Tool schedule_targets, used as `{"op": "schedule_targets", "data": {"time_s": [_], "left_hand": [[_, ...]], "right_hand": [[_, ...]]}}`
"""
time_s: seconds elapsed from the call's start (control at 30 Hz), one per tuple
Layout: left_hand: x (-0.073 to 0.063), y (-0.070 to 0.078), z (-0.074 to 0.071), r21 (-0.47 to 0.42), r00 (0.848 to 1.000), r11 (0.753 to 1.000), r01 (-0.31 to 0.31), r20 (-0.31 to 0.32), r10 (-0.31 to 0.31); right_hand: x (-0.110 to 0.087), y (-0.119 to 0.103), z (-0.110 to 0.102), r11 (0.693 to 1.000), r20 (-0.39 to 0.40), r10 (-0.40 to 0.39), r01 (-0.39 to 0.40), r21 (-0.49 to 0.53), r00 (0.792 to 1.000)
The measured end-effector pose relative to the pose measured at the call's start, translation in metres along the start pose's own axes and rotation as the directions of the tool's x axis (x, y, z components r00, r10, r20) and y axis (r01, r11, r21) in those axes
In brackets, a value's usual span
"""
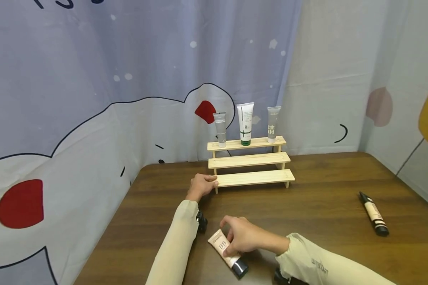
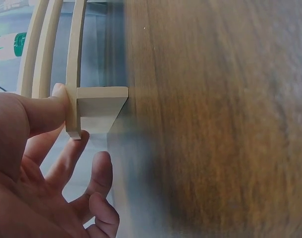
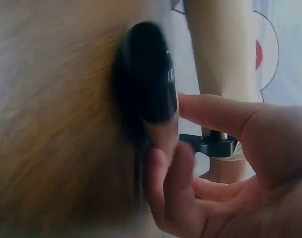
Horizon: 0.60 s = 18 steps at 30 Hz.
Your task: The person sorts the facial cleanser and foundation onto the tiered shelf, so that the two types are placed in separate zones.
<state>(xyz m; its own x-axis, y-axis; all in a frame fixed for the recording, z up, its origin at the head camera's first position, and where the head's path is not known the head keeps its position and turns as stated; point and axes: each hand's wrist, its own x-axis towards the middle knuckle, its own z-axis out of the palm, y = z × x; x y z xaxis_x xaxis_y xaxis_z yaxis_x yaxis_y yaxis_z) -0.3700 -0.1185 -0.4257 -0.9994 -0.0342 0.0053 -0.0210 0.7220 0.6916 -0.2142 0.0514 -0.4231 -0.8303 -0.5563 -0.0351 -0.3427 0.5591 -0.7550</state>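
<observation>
At the left end of a three-step wooden display rack [image 1: 253, 179], my left hand [image 1: 201, 185] pinches the lowest board. The left wrist view shows the thumb on one face of that board [image 2: 73, 59] and fingertips at its other side. Nearer to me, my right hand [image 1: 245, 234] grips a beige BB cream tube [image 1: 219, 242] by its sides, thumb toward the black cap. The tube lies slanted low over the tabletop; whether it touches the wood I cannot tell. In the right wrist view the black cap [image 3: 148, 74] is blurred and fingers cover much of the tube.
On the top step stand a grey tube [image 1: 220, 128], a white tube with a green cap [image 1: 245, 120] and another grey tube [image 1: 273, 122]. A beige tube with a black cap and pointed black tip [image 1: 373, 213] lies at the table's right. Patterned curtains [image 1: 157, 126] hang behind.
</observation>
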Motion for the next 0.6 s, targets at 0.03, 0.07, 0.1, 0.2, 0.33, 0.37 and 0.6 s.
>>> {"op": "schedule_targets", "data": {"time_s": [0.03, 0.07, 0.1, 0.2, 0.33, 0.37, 0.6], "left_hand": [[0.0, 0.0, 0.0, 0.002, 1.0, 1.0, 0.003, 0.001, -0.003], [-0.001, 0.0, 0.0, 0.003, 1.0, 1.0, 0.004, 0.002, -0.004], [-0.001, 0.0, 0.0, 0.003, 1.0, 1.0, 0.004, 0.002, -0.004], [-0.002, 0.001, 0.001, -0.003, 1.0, 1.0, 0.013, 0.002, -0.013], [-0.001, 0.002, 0.001, -0.005, 1.0, 1.0, 0.001, -0.002, -0.001], [-0.001, 0.002, 0.001, -0.006, 1.0, 1.0, -0.001, -0.002, 0.001], [-0.001, 0.001, -0.001, 0.007, 1.0, 1.0, 0.009, 0.003, -0.009]], "right_hand": [[0.0, 0.0, 0.0, 1.0, 0.006, 0.008, -0.008, 0.011, 1.0], [0.0, 0.001, -0.002, 1.0, 0.01, 0.011, -0.011, 0.028, 1.0], [0.001, 0.003, -0.003, 0.999, 0.01, 0.011, -0.012, 0.035, 1.0], [0.005, 0.011, -0.014, 0.999, -0.032, -0.004, 0.005, 0.032, 0.999], [0.016, 0.029, -0.037, 0.999, -0.15, -0.018, 0.024, 0.038, 0.988], [0.018, 0.034, -0.043, 0.998, -0.183, -0.015, 0.025, 0.05, 0.983], [0.04, 0.045, -0.084, 0.972, -0.387, 0.05, 0.045, 0.231, 0.921]]}}
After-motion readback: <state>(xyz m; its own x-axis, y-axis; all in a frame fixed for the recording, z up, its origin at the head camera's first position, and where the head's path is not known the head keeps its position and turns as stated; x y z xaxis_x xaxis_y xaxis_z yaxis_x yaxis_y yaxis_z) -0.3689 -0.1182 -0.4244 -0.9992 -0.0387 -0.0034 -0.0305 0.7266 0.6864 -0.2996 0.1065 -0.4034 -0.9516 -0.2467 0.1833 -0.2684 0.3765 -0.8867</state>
